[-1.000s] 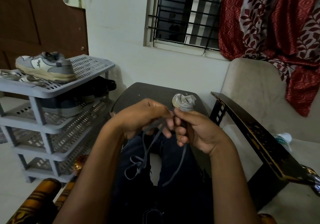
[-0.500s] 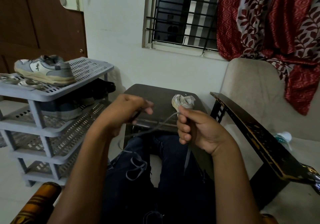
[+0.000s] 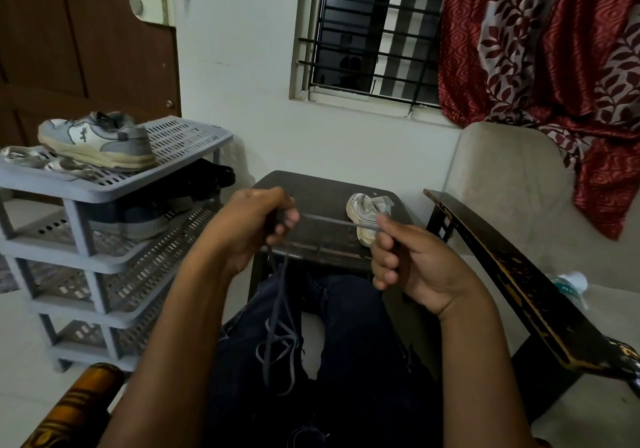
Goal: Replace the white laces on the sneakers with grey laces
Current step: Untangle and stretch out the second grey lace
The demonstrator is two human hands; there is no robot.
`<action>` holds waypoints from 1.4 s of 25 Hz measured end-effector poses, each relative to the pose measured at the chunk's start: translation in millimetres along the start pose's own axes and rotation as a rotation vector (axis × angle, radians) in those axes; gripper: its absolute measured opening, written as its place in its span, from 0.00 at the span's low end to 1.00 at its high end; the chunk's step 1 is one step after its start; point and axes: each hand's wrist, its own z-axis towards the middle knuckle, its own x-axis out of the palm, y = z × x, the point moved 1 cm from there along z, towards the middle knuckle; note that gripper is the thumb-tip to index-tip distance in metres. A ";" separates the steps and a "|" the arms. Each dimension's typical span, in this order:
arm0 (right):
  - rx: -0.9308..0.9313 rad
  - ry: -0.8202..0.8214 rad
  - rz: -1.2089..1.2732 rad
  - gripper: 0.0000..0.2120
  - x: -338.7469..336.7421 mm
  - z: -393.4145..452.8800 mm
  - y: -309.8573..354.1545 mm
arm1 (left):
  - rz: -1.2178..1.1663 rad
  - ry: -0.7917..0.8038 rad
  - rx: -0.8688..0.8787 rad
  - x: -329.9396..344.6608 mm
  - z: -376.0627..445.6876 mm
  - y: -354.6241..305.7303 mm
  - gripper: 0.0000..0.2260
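Both hands have drawn apart: left hand and right hand each grip the grey lace, now taut, untangled for threading the sneaker at 12 o'clock.

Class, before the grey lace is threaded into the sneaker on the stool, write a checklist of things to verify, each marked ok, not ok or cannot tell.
1. Grey lace held at both ends of a stretch: ok, left hand and right hand each have a grip on it.
2. Stretch between the hands straight: ok.
3. Rest of the lace free of knots: cannot tell, it hangs in loops over the lap.
4. Sneaker within view on the stool: ok.
5. White lace already out of that sneaker: cannot tell.
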 end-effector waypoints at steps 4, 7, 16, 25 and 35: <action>-0.100 -0.097 0.147 0.17 -12.5 4.2 -1.4 | 0.096 -0.184 -0.014 -28.0 7.0 12.7 0.10; -0.238 -0.134 0.296 0.17 -7.0 13.1 -6.0 | 0.103 -0.156 -0.042 -24.6 9.4 19.7 0.11; -0.347 -0.160 0.489 0.18 -3.2 19.0 -0.5 | 0.203 0.075 0.078 -22.4 10.3 13.8 0.12; -0.132 -0.618 -0.273 0.11 -109.8 118.5 -28.0 | 0.351 0.069 0.051 15.8 117.3 45.3 0.08; 0.287 -0.512 -1.490 0.27 -206.4 248.9 -67.9 | 0.197 -0.163 -0.035 54.3 210.1 141.2 0.09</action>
